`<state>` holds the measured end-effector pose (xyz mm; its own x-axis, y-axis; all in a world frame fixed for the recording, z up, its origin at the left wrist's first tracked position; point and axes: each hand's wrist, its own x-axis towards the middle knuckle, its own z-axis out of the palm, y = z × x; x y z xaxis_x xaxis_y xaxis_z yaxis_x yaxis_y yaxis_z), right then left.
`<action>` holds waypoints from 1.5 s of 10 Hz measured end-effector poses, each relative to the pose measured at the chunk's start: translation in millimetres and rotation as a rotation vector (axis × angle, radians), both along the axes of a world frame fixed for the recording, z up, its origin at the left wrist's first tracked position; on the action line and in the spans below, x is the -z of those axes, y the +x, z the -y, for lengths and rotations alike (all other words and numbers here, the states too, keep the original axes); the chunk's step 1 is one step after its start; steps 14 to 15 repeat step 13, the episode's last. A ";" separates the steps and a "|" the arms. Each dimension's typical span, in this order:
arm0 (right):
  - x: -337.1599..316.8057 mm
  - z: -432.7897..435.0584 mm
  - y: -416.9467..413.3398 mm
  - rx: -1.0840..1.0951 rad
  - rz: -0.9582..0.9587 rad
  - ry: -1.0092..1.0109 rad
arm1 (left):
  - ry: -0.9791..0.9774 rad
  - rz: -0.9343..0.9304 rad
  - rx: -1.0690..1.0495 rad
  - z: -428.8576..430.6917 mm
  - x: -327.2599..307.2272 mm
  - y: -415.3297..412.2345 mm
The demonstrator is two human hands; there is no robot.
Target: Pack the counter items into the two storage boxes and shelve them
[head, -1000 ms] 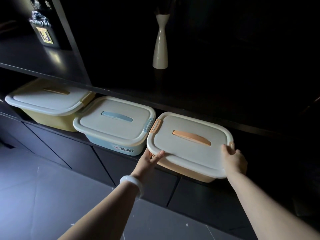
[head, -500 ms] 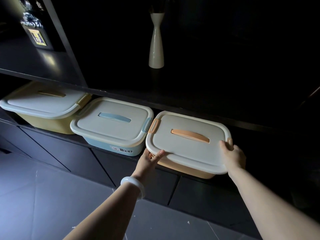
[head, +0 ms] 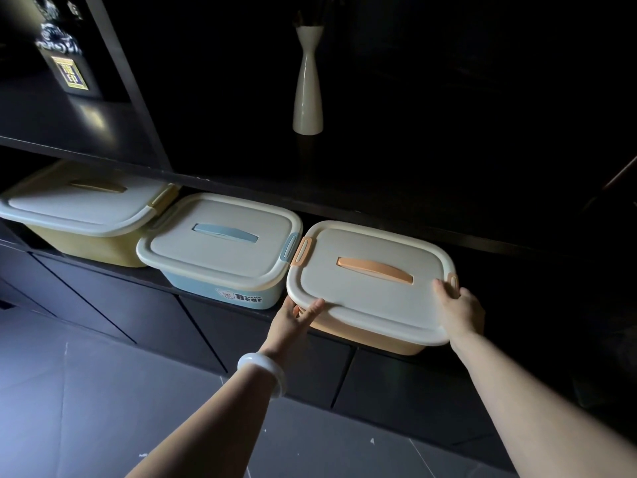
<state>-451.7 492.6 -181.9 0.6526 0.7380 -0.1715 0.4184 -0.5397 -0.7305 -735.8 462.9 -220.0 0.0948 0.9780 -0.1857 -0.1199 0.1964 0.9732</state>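
Since the earlier frame the orange box (head: pixel 370 288) had slid deeper onto the shelf (head: pixel 213 291). Left hand (head: pixel 293 320) and right hand (head: pixel 460 310) gripped its lid rim at the front corners. It overhung the shelf's front edge, touching the blue box (head: pixel 217 250); a skewed push could jam them.

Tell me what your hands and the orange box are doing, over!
Both hands, left and right, gripping the orange box at its front corners. Box on the shelf, lid on. Blue box tight alongside.
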 end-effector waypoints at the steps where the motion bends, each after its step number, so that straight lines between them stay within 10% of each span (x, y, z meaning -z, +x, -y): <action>1: 1.4 -0.3 0.9 -0.006 0.013 -0.004 | 0.003 -0.024 -0.005 0.3 -0.6 0.2; 6: 1.1 -2.1 2.0 -0.026 0.075 -0.064 | 0.000 -0.092 -0.030 2.7 -4.4 1.1; 9: -14.7 -10.3 -0.3 -0.179 0.277 -0.310 | -0.017 -0.453 -0.042 -0.4 -4.0 -3.1; 12: -39.0 7.8 -6.8 -0.388 0.645 -0.352 | 0.094 -0.801 0.215 4.2 -24.0 -12.4; 15: -44.2 19.1 -10.9 -0.473 0.606 -0.380 | -0.011 -0.823 0.365 7.2 -28.3 -15.4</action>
